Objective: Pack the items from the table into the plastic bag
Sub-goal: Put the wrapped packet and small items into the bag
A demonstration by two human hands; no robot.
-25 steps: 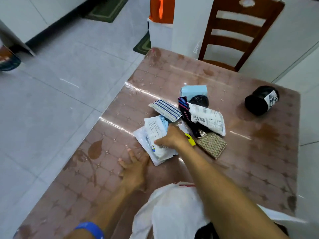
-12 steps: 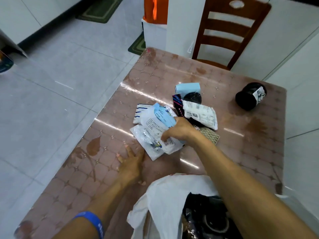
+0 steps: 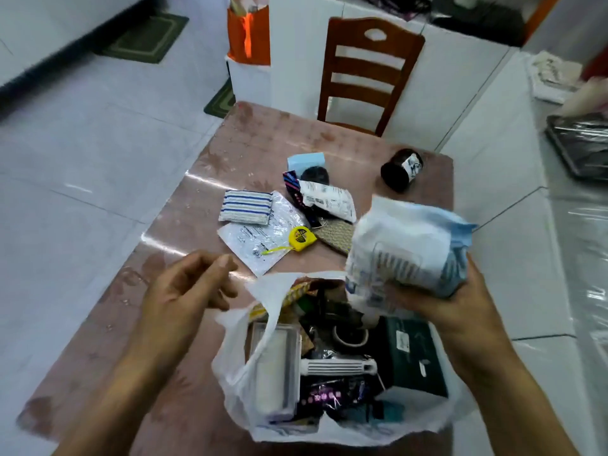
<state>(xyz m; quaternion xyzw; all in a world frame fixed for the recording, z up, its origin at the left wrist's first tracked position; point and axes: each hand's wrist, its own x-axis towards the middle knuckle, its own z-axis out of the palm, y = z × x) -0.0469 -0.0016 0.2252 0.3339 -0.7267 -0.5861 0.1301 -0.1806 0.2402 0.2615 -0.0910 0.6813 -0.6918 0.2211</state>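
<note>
While the right hand (image 3: 460, 301) grips a soft white and pale-blue packet (image 3: 408, 245) from below, its fingers clamped on the packet's lower edge, the packet hangs tilted above the far right corner of the open white plastic bag (image 3: 237, 366), which stands at the near edge of the pinkish patterned worktop (image 3: 98, 324). The left hand (image 3: 187, 291) hovers just beside the bag's left handle, holding nothing, its fingers loosely curled and apart with the thumb raised; whether it touches the plastic cannot be told. Inside the bag lie a clear box with a white roll (image 3: 279, 366) along the left wall, a white slotted handle (image 3: 339, 366) across the middle, a dark green carton (image 3: 414, 350) on the right, and a roll of tape (image 3: 350, 335) behind it, among darker items too jumbled to name. Farther out on the worktop, a yellow tape measure (image 3: 301, 238) rests on a flat clear packet of small hardware (image 3: 260, 238), with a blue-striped cloth pad (image 3: 246, 207) touching that packet's far edge. Beside them lie a white printed pouch (image 3: 332, 199), a woven tan pad (image 3: 335, 235), and a pale-blue box (image 3: 306, 159). A black roll with a white label (image 3: 401, 169) lies well apart near the far right corner, and a wooden chair (image 3: 368, 74) stands beyond the worktop.
</note>
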